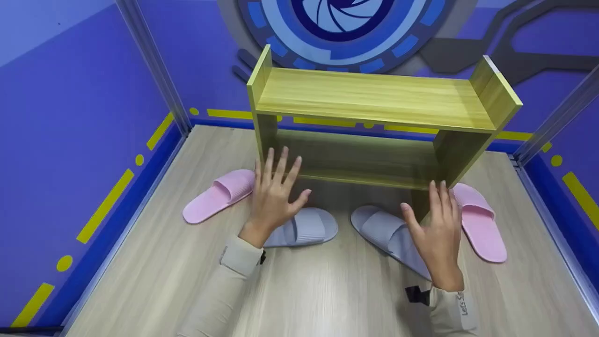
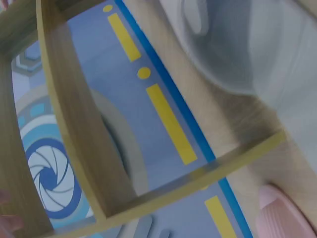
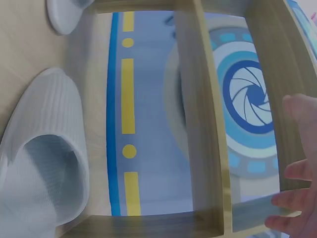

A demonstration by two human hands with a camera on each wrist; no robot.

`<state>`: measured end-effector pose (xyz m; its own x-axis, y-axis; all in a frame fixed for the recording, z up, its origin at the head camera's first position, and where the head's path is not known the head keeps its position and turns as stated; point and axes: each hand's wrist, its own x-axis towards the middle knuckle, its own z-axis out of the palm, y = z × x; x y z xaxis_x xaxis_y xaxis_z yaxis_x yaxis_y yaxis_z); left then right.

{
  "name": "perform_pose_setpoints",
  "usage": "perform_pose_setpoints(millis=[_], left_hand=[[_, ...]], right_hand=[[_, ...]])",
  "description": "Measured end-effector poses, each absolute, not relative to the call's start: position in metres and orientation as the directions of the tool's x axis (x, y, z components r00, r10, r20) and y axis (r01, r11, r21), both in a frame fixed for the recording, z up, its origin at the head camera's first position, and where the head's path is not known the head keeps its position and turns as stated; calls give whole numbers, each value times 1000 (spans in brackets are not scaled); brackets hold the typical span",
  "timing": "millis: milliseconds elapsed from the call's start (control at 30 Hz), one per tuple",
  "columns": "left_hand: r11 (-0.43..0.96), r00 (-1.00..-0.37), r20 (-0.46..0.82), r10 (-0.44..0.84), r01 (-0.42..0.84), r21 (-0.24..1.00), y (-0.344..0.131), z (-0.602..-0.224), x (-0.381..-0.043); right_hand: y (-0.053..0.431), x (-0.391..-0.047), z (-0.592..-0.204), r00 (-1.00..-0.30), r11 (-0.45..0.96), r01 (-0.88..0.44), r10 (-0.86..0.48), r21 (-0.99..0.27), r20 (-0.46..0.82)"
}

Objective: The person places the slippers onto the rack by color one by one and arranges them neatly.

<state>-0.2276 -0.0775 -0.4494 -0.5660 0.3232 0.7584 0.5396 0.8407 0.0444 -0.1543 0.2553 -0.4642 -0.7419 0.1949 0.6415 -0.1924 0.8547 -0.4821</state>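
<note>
A two-tier wooden shelf (image 1: 374,96) stands upright at the back of the floor. My left hand (image 1: 273,201) is spread, its straight fingers overlapping the lower board near the left side panel in the head view. My right hand (image 1: 439,234) has its fingers extended by the lower right side panel. Neither hand holds anything. One grey slipper (image 1: 311,225) lies partly behind my left wrist, and another grey slipper (image 1: 381,229) is partly covered by my right hand. In the right wrist view, that slipper (image 3: 54,109) shows its strap close up.
A pink slipper (image 1: 213,201) lies left of the shelf, and a second pink slipper (image 1: 484,231) to its right. Blue printed walls (image 1: 79,140) enclose the light wood floor (image 1: 318,295), with metal posts (image 1: 157,65) at the corners.
</note>
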Motion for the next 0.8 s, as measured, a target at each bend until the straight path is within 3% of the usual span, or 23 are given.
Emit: perform_pose_setpoints(millis=[100,300,600,800], left_hand=[[814,-518,802,297,576,71,-85,-442,-232],[772,-475,857,199,615,162,-100,-425,-242],[731,-466,880,90,631,259,-117,-393,-256],[710,-504,860,79,634,307,-124,-372,-267]], right_hand=[[258,-153,-463,-702,809,-247,230,-534,674],[272,-148,-462,-697,759,-236,303,-607,650],[299,-141,-466,-713,721,-145,399,-678,577],[317,-139,-473,-718,713,-60,456,-698,527]])
